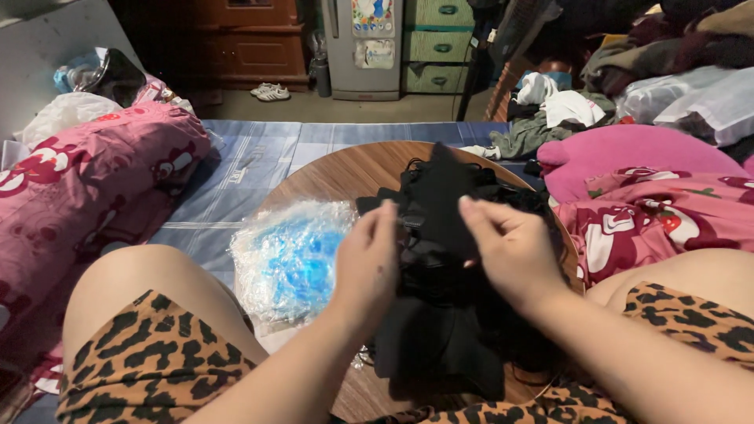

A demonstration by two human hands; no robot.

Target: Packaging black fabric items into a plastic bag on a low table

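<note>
At the centre of the frame both hands work on a black piece of fabric (440, 212) held above a round wooden desk (345, 173). The left hand (367, 263) is curled, thumb and fingertips pinched on the cloth's left edge. The right hand (506, 247) is also closed in a pinch, its fingers gripping the cloth's right side, thumb on top. Beneath the raised piece, a heap of more black cloth (440, 338) lies on the desk and runs down toward the lower edge of the frame. Just left of the hands, a clear plastic bag with blue contents (287, 255) rests on the desk, touching its left rim. Leopard-print shorts (157, 353) cover the person's legs at the lower left and lower right. A pink printed pillow (86, 180) lies at the left, a pink blanket (644, 196) at the right, and a small grey refrigerator (363, 47) stands at the top centre.
</note>
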